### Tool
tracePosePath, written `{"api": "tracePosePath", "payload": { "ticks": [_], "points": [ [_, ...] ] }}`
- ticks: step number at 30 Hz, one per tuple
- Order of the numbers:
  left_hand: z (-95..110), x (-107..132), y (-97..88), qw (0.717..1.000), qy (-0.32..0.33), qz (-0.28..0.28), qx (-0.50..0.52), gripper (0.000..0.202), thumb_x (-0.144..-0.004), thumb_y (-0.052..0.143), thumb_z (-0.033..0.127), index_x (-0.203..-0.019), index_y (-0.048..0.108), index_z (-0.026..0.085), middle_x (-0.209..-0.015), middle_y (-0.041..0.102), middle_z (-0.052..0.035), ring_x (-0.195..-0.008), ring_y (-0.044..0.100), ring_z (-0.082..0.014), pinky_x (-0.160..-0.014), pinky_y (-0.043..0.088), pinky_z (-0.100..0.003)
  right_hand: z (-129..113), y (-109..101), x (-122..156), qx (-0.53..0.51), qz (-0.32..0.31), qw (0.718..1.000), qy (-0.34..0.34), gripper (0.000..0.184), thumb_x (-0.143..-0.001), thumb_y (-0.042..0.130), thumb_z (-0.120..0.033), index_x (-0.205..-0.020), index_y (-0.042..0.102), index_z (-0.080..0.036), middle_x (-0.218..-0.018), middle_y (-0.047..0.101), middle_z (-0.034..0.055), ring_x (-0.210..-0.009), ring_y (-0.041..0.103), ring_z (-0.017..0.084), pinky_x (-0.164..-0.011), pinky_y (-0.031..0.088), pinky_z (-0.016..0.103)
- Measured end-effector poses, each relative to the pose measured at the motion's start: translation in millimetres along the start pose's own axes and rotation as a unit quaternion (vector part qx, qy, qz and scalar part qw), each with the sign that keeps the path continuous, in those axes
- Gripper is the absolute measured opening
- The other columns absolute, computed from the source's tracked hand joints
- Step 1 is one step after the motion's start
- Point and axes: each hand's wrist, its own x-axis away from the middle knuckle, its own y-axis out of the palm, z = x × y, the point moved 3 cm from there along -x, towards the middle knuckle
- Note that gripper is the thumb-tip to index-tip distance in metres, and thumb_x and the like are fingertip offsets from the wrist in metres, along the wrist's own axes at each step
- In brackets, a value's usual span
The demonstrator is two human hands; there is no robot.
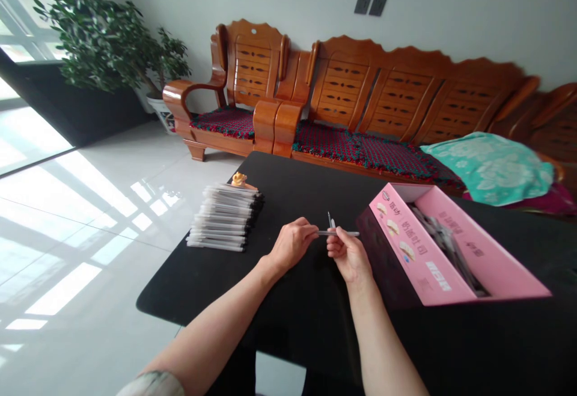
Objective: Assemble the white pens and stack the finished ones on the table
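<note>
Over the black table (pixel 315 198), my left hand (pixel 293 244) and my right hand (pixel 348 255) meet around a thin pale pen (pixel 345 233) held level between them. My left fingers pinch its left end; my right fingers are closed round its middle. A small clip or cap (pixel 330 220) sticks up just above the pen. To the left lies a neat stack of several similar pens with black tips (pixel 225 217). A pink cardboard box (pixel 421 258) stands open to the right, with more dark pen parts (pixel 446 246) inside.
A small orange figure (pixel 238 179) sits behind the pen stack. Beyond the table are a carved wooden armchair (pixel 234 77) and sofa (pixel 396 101) with a teal cloth (pixel 491 167), a potted plant (pixel 108 41) at the left, and a glossy white floor.
</note>
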Motion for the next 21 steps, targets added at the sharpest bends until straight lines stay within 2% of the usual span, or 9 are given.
{"api": "tracePosePath", "payload": {
  "ticks": [2, 5, 7, 10, 13, 16, 21],
  "points": [
    [-10.8, -2.3, -13.4, 0.999, -0.019, 0.035, 0.036, 0.018, -0.092, 0.055, 0.025, -0.096, 0.072, 0.020, -0.086, 0.065, -0.0036, -0.075, 0.062, -0.0125, -0.072, 0.048, -0.022, -3.0, 2.2, 1.9, 0.005, -0.018, 1.000, -0.014, 0.031, -0.080, 0.073, -0.030, -0.100, 0.069, -0.007, -0.062, 0.073, 0.0059, -0.046, 0.068, 0.015, -0.039, 0.056, 0.019],
    [-35.8, -1.4, -44.9, 0.992, -0.069, 0.096, 0.037, 0.020, -0.090, 0.056, 0.023, -0.103, 0.072, 0.021, -0.088, 0.067, -0.0033, -0.075, 0.062, -0.0128, -0.072, 0.048, -0.022, -9.0, 0.3, 2.7, 0.006, -0.015, 0.999, -0.051, 0.041, -0.080, 0.072, -0.035, -0.110, 0.066, -0.008, -0.062, 0.073, 0.0049, -0.046, 0.068, 0.016, -0.039, 0.056, 0.022],
    [-56.0, 4.2, -72.7, 0.980, -0.114, 0.160, -0.006, 0.021, -0.090, 0.055, 0.024, -0.102, 0.072, 0.023, -0.090, 0.068, -0.0023, -0.075, 0.061, -0.0140, -0.074, 0.048, -0.024, -11.8, -2.9, 2.2, 0.001, -0.006, 0.997, -0.073, 0.042, -0.079, 0.073, -0.034, -0.111, 0.065, -0.008, -0.062, 0.073, 0.0044, -0.046, 0.067, 0.016, -0.040, 0.056, 0.022],
    [-82.7, 18.7, -112.5, 0.956, -0.143, 0.245, -0.078, 0.023, -0.090, 0.049, 0.021, -0.100, 0.070, 0.022, -0.100, 0.068, -0.0036, -0.092, 0.061, -0.0187, -0.087, 0.046, -0.030, -13.1, -6.4, 0.8, -0.001, -0.001, 0.996, -0.095, 0.040, -0.078, 0.073, -0.033, -0.109, 0.066, -0.009, -0.062, 0.073, 0.0037, -0.045, 0.067, 0.015, -0.040, 0.056, 0.022],
    [-104.3, 35.0, -138.5, 0.921, -0.195, 0.291, -0.173, 0.023, -0.088, 0.047, 0.018, -0.095, 0.069, 0.022, -0.099, 0.065, -0.0055, -0.097, 0.058, -0.0232, -0.093, 0.042, -0.036, -12.8, -7.2, -0.2, 0.003, 0.001, 0.994, -0.108, 0.039, -0.078, 0.073, -0.032, -0.109, 0.066, -0.009, -0.062, 0.073, 0.0036, -0.045, 0.066, 0.015, -0.041, 0.055, 0.022],
    [-119.9, 46.1, -148.7, 0.892, -0.242, 0.316, -0.212, 0.023, -0.086, 0.046, 0.017, -0.085, 0.068, 0.021, -0.093, 0.063, -0.0073, -0.095, 0.056, -0.0252, -0.093, 0.041, -0.039, -12.9, -7.4, -0.7, 0.003, 0.004, 0.994, -0.113, 0.040, -0.076, 0.073, -0.031, -0.109, 0.066, -0.009, -0.062, 0.073, 0.0038, -0.044, 0.066, 0.015, -0.041, 0.055, 0.023],
    [-130.5, 49.1, -145.5, 0.878, -0.272, 0.329, -0.217, 0.022, -0.085, 0.047, 0.017, -0.084, 0.068, 0.021, -0.087, 0.060, -0.0079, -0.093, 0.055, -0.0260, -0.093, 0.039, -0.041, -13.6, -5.6, 1.4, 0.010, 0.007, 0.994, -0.111, 0.039, -0.074, 0.075, -0.030, -0.107, 0.067, -0.010, -0.061, 0.072, 0.0037, -0.045, 0.066, 0.015, -0.040, 0.056, 0.023]
  ]
}}
